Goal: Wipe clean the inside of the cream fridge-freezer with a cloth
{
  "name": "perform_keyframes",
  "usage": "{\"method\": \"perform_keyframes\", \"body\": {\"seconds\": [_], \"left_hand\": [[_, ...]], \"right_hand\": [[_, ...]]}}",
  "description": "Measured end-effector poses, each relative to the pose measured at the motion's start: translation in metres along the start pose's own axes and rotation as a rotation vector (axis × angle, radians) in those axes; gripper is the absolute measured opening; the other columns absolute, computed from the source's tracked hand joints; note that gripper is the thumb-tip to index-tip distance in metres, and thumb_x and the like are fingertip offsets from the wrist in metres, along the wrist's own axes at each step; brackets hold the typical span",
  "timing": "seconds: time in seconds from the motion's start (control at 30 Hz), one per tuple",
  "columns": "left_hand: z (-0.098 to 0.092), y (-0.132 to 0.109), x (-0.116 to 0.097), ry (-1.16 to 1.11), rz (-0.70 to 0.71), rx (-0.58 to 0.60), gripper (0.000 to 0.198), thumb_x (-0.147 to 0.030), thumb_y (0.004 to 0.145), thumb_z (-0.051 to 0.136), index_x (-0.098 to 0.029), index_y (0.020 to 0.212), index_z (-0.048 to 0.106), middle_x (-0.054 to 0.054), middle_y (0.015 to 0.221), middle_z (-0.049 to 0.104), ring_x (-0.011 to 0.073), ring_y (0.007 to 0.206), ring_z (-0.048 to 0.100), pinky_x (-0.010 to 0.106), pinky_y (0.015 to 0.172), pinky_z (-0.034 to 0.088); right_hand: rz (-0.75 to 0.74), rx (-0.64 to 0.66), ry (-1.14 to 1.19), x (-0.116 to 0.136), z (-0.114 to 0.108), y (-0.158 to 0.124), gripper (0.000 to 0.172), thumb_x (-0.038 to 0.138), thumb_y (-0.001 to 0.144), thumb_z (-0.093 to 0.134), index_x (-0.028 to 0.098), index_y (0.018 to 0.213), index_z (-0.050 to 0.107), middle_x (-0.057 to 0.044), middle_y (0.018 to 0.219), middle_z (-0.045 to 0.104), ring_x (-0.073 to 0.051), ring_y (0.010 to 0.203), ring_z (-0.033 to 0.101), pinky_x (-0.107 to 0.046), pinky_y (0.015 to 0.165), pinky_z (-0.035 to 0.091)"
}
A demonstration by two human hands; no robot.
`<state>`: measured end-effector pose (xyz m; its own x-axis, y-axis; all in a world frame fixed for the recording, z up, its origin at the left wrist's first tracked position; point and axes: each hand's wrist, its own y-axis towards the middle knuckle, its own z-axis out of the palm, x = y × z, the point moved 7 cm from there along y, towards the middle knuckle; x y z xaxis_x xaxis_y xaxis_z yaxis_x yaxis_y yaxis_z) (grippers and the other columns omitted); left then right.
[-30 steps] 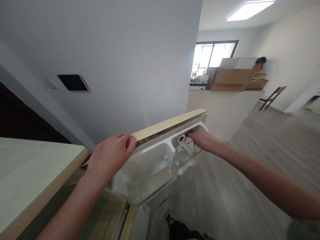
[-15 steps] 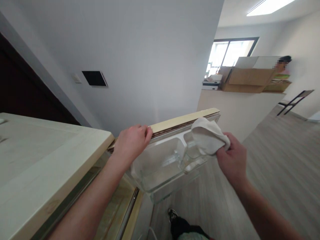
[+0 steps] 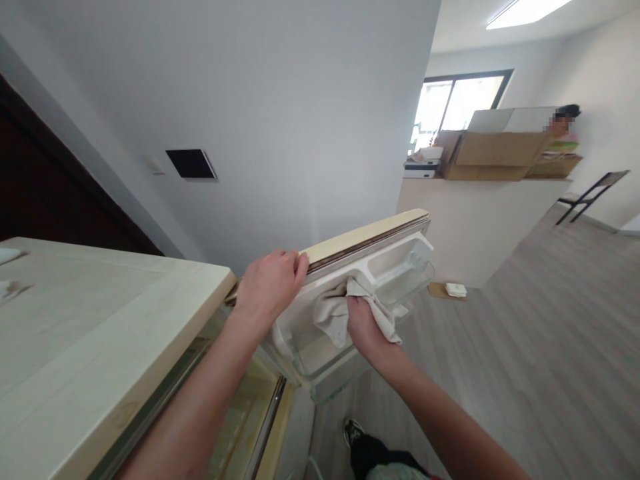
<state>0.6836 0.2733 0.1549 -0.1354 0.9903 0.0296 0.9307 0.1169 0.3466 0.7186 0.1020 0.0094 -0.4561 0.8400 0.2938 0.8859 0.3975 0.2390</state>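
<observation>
My left hand (image 3: 270,287) grips the top edge of an open cream fridge door (image 3: 367,235), fingers curled over it. My right hand (image 3: 363,323) is closed on a white cloth (image 3: 334,313) and presses it into the left clear door bin (image 3: 310,347). The right clear door bin (image 3: 407,273) beside it holds nothing that I can see.
The fridge's cream top (image 3: 100,320) lies at the left. A grey wall with a black panel (image 3: 191,163) stands behind. A counter (image 3: 480,220) with a cardboard box (image 3: 495,157) and a person behind it is at the right. A chair (image 3: 590,193) and wooden floor (image 3: 550,333) lie beyond. My shoe (image 3: 354,432) is below.
My right hand lifted the cloth out of the right bin, then brought it down into the left bin. My left hand kept its grip on the door edge.
</observation>
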Motion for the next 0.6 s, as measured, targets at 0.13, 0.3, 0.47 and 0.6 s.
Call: {"method": "perform_keyframes", "body": {"seconds": [0.13, 0.3, 0.47, 0.6], "left_hand": [[0.000, -0.001, -0.001, 0.008, 0.021, 0.002, 0.058, -0.043, 0.106, 0.024, -0.020, 0.093, 0.075, 0.011, 0.088, 0.075, 0.0312, 0.081, 0.074, 0.038, 0.065, 0.048], [-0.001, -0.002, -0.002, 0.020, 0.039, -0.022, 0.057, -0.043, 0.107, 0.024, -0.020, 0.095, 0.075, 0.011, 0.090, 0.075, 0.0321, 0.082, 0.074, 0.039, 0.064, 0.049], [-0.001, -0.002, -0.001, 0.001, 0.031, -0.022, 0.054, -0.043, 0.106, 0.026, -0.021, 0.093, 0.074, 0.010, 0.092, 0.076, 0.0318, 0.082, 0.074, 0.039, 0.066, 0.050], [-0.002, -0.003, -0.002, 0.005, 0.043, -0.035, 0.054, -0.043, 0.106, 0.027, -0.021, 0.093, 0.075, 0.010, 0.091, 0.075, 0.0319, 0.082, 0.074, 0.038, 0.064, 0.049]], "right_hand": [[0.037, 0.065, 0.120, 0.000, 0.003, 0.002, 0.037, -0.001, 0.088, 0.044, 0.013, 0.112, 0.069, -0.017, 0.117, 0.071, -0.026, 0.112, 0.066, -0.036, 0.105, 0.048], [-0.140, -0.121, 0.397, 0.032, -0.017, 0.009, 0.045, -0.001, 0.088, 0.043, 0.014, 0.123, 0.067, -0.015, 0.126, 0.069, -0.024, 0.122, 0.062, -0.035, 0.111, 0.046], [-0.386, 0.012, 0.599, 0.096, -0.001, 0.008, 0.042, 0.000, 0.090, 0.045, 0.016, 0.119, 0.071, -0.013, 0.123, 0.072, -0.023, 0.118, 0.065, -0.033, 0.108, 0.049], [-0.467, 0.142, 0.546, 0.111, 0.022, 0.001, 0.034, 0.004, 0.094, 0.048, 0.016, 0.114, 0.073, -0.011, 0.124, 0.073, -0.023, 0.118, 0.066, -0.033, 0.107, 0.049]]}}
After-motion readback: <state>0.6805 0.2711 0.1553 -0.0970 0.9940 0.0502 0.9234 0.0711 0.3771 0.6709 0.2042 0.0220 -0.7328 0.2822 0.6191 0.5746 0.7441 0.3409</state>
